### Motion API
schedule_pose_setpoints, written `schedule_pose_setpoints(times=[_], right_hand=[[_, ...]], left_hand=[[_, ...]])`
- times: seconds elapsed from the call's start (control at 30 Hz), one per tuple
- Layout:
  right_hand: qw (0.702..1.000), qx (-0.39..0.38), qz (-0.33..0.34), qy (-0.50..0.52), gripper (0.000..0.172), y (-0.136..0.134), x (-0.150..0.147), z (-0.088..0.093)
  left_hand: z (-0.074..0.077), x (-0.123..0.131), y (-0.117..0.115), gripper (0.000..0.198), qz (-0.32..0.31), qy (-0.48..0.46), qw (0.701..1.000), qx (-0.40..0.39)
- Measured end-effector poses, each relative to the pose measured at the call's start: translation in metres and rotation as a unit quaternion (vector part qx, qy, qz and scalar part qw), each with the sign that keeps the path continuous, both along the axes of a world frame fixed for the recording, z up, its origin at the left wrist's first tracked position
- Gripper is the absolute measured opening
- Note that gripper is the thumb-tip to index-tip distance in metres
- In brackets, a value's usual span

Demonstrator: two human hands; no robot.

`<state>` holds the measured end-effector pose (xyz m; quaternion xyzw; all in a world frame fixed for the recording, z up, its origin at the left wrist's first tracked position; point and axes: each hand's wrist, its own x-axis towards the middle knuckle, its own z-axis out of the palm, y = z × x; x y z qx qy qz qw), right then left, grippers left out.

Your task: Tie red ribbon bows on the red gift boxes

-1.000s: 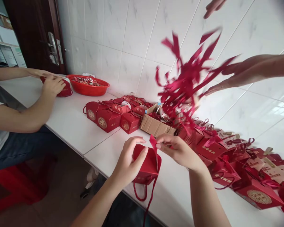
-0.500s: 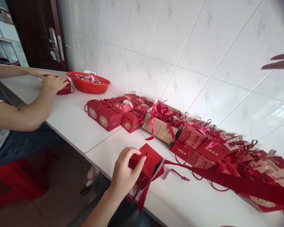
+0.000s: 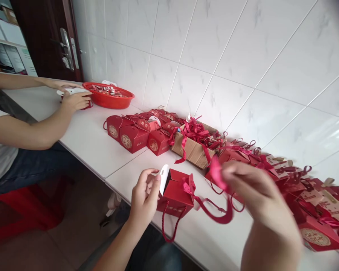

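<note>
Grips red gift box with left hand, brings right hand back pinching ribbon — now looped, no longer stretched.

Left hand grips the left side of a small red gift box near the front edge of the white table; its fingertips touch the raised white flap. A red ribbon loops from the box top to the right hand, which is blurred and pinches the other end. The cord handle hangs over the table edge.

Behind: a cardboard box heaped with ribbons, a cluster of closed red boxes to its left, and a loose pile of boxes to its right along the tiled wall.

Far left: another person's hands hold 1 box beside a red bowl.
</note>
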<state>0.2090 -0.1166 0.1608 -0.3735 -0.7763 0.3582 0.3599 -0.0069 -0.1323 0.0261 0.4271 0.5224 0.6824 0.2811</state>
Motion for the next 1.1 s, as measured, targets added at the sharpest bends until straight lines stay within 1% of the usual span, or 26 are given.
schedule_pose_setpoints(times=[0.03,0.07,0.1,0.17,0.23,0.37,0.6,0.7,0.9,1.03,1.1], right_hand=[[0.997,-0.039,0.054,-0.05,0.027,0.011,-0.015,-0.003],[0.99,-0.075,0.09,-0.082,0.028,0.02,-0.03,-0.007],[0.983,-0.097,0.108,-0.109,0.029,0.029,-0.043,-0.013],[0.979,-0.095,0.104,-0.144,0.028,0.039,-0.061,-0.025],[0.98,-0.076,0.088,-0.16,0.028,0.043,-0.069,-0.036],[0.976,-0.086,0.101,-0.175,0.027,0.045,-0.072,-0.046],[0.975,-0.105,0.108,-0.165,0.028,0.049,-0.075,-0.05],[0.975,-0.107,0.108,-0.163,0.028,0.05,-0.077,-0.052],[0.977,-0.094,0.114,-0.156,0.026,0.051,-0.079,-0.054],[0.977,-0.086,0.114,-0.159,0.024,0.052,-0.079,-0.055],[0.977,-0.082,0.112,-0.161,0.024,0.052,-0.079,-0.055]], left_hand=[[0.0,0.0,0.0,0.029,-0.013,-0.025,1.0,-0.008],[0.001,-0.001,0.001,0.031,-0.023,-0.044,0.999,-0.014],[0.001,-0.001,0.001,0.033,-0.03,-0.058,0.998,-0.016],[0.002,-0.002,0.0,0.035,-0.04,-0.07,0.997,-0.018],[0.001,-0.002,-0.001,0.036,-0.046,-0.069,0.996,-0.015],[0.0,-0.002,-0.004,0.034,-0.056,-0.055,0.997,-0.013],[0.003,-0.001,-0.005,0.033,-0.068,-0.042,0.997,-0.017],[0.005,-0.001,-0.005,0.034,-0.082,-0.039,0.996,-0.016],[0.008,-0.004,0.006,0.024,-0.099,-0.041,0.994,0.004],[0.015,-0.009,0.017,0.039,-0.148,-0.013,0.989,-0.012],[0.019,-0.01,0.021,0.041,-0.171,-0.001,0.985,-0.016]])
